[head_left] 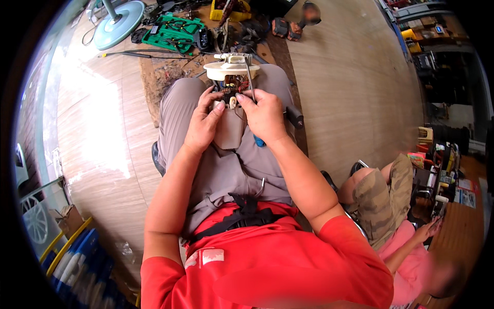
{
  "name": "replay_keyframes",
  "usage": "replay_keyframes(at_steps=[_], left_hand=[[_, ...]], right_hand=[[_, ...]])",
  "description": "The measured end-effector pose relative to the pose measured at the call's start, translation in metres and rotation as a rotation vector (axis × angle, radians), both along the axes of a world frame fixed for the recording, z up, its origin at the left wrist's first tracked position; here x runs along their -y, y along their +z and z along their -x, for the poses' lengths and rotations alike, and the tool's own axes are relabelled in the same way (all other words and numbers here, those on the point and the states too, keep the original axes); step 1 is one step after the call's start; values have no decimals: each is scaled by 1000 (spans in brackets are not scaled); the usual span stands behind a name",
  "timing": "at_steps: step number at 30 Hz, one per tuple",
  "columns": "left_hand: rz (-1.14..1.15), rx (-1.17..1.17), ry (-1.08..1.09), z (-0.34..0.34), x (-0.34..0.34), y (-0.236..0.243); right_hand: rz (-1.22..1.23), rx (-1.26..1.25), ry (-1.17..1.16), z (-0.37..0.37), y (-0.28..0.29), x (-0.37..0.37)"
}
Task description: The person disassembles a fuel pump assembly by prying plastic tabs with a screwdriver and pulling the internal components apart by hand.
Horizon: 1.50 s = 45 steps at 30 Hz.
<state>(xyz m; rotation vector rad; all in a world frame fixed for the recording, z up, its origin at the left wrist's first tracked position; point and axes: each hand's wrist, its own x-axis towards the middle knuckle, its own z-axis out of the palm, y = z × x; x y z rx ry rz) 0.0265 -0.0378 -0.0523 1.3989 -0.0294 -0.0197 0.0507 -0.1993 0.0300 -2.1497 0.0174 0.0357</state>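
Observation:
I hold a fuel-pump-like assembly over my lap, with a round cream top [218, 68], a metal rod [250, 77], reddish wires [240, 82] and a greyish lower body [229, 131]. My left hand [205, 121] is closed on its left side, thumb near a small cream fitting [233, 103]. My right hand [263, 116] grips the right side, thumb and fingers by the wiring. What exactly the fingertips pinch is too small to make out. A blue object [258, 140] lies below my right hand, and a dark cylinder [294, 117] is beside my right knee.
A green tool case [167, 32], yellow bin [231, 10] and cordless power tools [280, 28] lie ahead on cardboard [152, 72]. A fan base [121, 28] stands upper left. A co-worker [391, 247] in pink sits at right by a cluttered wooden bench [465, 221].

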Motion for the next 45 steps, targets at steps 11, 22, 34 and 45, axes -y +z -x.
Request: replay_keyframes(at_steps=[11,22,34,45], left_hand=[[-56,-39,74,-5,3,-5],[-117,11,61,-5,2,6],[-212,5,-40,-8,-3,16],[-138,103,6,-1,1,1]], right_hand=[[-134,-209,69,-9,-1,10],[-341,-188,-35,-7,-14,8],[-452,-494,65,-10,12,17],[-411,-442,-18,-10,5,5]])
